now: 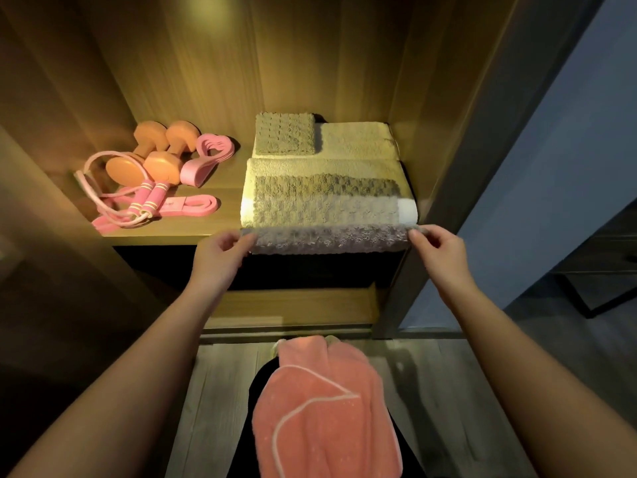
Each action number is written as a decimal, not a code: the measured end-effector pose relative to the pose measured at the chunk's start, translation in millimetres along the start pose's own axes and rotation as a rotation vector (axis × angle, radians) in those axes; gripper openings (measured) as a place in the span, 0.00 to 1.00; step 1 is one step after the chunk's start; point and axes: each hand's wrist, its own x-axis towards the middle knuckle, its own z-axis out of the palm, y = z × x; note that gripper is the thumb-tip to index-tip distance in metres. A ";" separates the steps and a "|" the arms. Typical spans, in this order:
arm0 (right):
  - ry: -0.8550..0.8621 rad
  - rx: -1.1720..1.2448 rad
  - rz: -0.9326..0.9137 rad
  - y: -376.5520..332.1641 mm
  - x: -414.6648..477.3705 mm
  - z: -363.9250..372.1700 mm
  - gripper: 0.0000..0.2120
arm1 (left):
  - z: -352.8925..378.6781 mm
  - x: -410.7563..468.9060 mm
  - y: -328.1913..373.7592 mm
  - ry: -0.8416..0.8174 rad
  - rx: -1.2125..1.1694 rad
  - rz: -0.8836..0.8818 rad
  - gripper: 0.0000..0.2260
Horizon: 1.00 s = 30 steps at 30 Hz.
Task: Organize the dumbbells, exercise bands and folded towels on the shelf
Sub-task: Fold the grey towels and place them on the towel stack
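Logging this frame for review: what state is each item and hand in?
grey towel: spread over the front cream towel, front edge past the shelf lip
left hand: pinches its left corner
right hand: pinches its right corner
front cream towel: folded, lying flat
small grey towel: folded, atop the rear cream towel
dumbbells: lying side by side
jump rope: loosely coiled before the dumbbells
pink towel: off the shelf, draped loosely below
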 end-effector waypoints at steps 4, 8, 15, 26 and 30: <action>0.050 -0.186 -0.068 -8.7 41.1 17.9 0.08 | 7.3 43.9 16.9 0.054 0.172 0.083 0.11; 0.107 -0.164 -0.066 -15.0 82.0 37.0 0.09 | 16.1 87.6 30.6 0.044 0.180 0.148 0.14; 0.089 -0.353 0.049 -14.6 140.8 64.5 0.12 | 39.5 160.8 18.5 0.066 0.426 0.132 0.10; -0.141 -0.732 -0.015 -14.6 169.7 71.1 0.06 | 29.8 183.5 15.4 -0.132 0.643 0.333 0.10; -0.226 -0.686 0.015 -25.7 170.5 64.8 0.06 | 23.8 185.3 27.5 -0.254 0.634 0.277 0.10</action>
